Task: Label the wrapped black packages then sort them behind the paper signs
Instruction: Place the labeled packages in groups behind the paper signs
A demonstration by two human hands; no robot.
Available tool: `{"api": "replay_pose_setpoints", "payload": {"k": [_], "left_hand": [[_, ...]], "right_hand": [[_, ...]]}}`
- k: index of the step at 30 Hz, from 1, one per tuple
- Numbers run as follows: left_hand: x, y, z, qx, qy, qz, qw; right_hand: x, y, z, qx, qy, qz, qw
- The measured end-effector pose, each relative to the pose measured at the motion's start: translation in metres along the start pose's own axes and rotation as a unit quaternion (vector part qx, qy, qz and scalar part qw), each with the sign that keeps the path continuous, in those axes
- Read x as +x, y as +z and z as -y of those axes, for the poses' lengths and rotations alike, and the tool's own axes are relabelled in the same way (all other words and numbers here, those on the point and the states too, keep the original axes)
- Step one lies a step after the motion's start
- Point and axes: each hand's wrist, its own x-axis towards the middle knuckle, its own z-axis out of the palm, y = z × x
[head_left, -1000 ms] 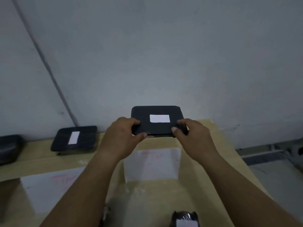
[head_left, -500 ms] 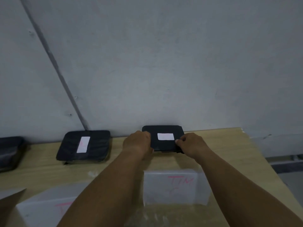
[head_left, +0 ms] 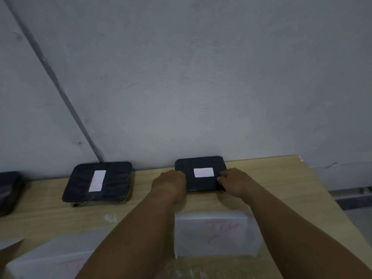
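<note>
A black wrapped package [head_left: 201, 164] with a white label lies flat on the wooden table [head_left: 281, 184], against the wall, behind a white paper sign [head_left: 215, 234] with red writing. My left hand [head_left: 170, 183] grips its left edge and my right hand [head_left: 234, 182] grips its right front corner. A second labelled black package [head_left: 98, 181] lies to the left, behind another paper sign [head_left: 48, 260] at the lower left.
A third dark package [head_left: 8, 190] is cut off at the left edge. The grey wall [head_left: 201, 87] rises right behind the packages. The table's right edge falls off to the floor at the far right.
Both hands carried the labelled package forward and down from the air onto the table by the wall, behind the right sign. My view tilted up and forward.
</note>
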Motion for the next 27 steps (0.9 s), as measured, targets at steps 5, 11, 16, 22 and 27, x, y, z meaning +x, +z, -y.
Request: {"api": "replay_pose_setpoints", "payload": {"k": [5, 11, 16, 22, 27], "left_hand": [[-0.016, -0.020, -0.001, -0.014, 0.011, -0.003, 1.000], [-0.088, -0.047, -0.038, -0.145, 0.064, -0.239, 0.958], [-0.170, -0.019, -0.080, -0.246, 0.274, -0.429, 0.825], [-0.243, 0.058, -0.115, -0.256, 0.333, -0.375, 0.826], [-0.268, 0.116, -0.121, -0.244, 0.314, -0.359, 0.844]], "right_hand": [[-0.017, -0.017, -0.002, 0.012, -0.052, -0.079, 0.996], [-0.077, -0.041, -0.010, 0.041, -0.140, -0.183, 0.972], [-0.155, -0.035, -0.044, 0.057, -0.188, -0.259, 0.946], [-0.252, 0.010, -0.106, 0.073, -0.209, -0.290, 0.931], [-0.288, 0.058, -0.153, 0.066, -0.184, -0.263, 0.945]]}}
